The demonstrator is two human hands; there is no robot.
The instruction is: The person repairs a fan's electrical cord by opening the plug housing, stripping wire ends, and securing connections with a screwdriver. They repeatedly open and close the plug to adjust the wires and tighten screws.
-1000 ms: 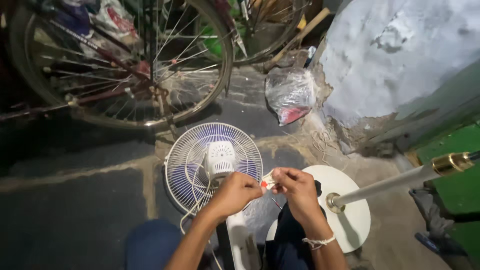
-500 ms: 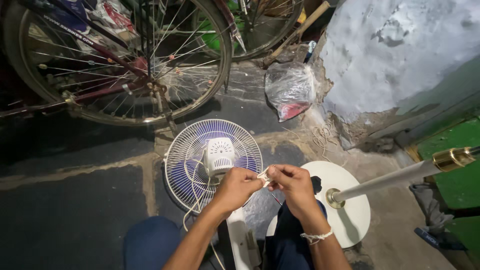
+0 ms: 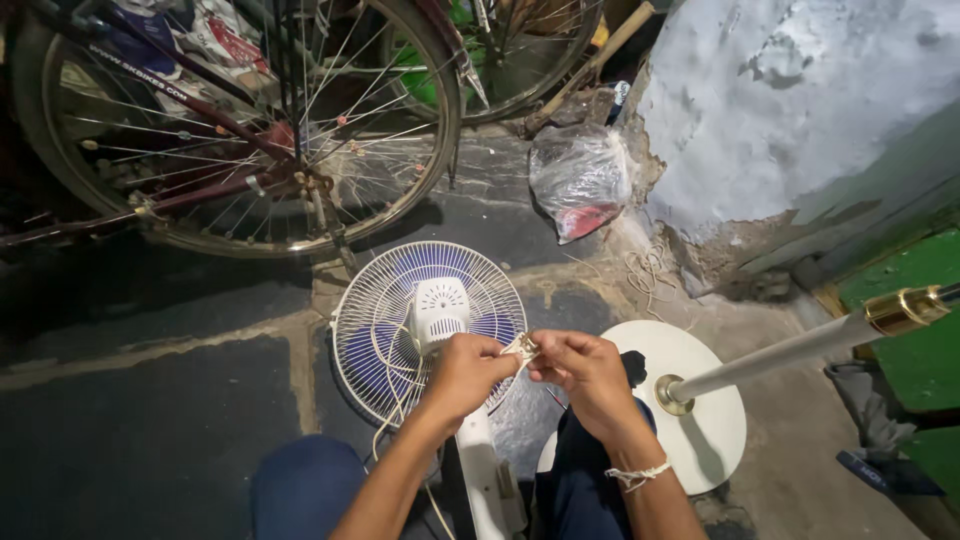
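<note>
**Hands pinching small wire piece over dismantled fan**

Low over the floor, between the person's knees, both hands meet in the middle of the view. Left hand (image 3: 468, 372) and right hand (image 3: 585, 372) are pressed close together, fingertips of each pinching a small pale piece with wire ends (image 3: 521, 347); too small to tell exactly what it is. It is held up clear of the floor, close to the eyes, likely so the fine ends can be worked with both thumbs.

A thin white cord (image 3: 392, 385) runs from the hands down across the fan head (image 3: 430, 325), which lies face down on the dark floor (image 3: 150, 420) just in front of the hands, white motor housing up, blue blades showing through the white grille. Flat like that it stays put and keeps the back reachable.

Right of the hands, the round white fan base (image 3: 700, 420) lies near, its white pole (image 3: 790, 350) with a brass collar slanting off to the right. A white thread band sits on the right wrist. Bicycle wheel (image 3: 250, 130) behind the fan, plastic bag (image 3: 580, 175) by the crumbling wall.
</note>
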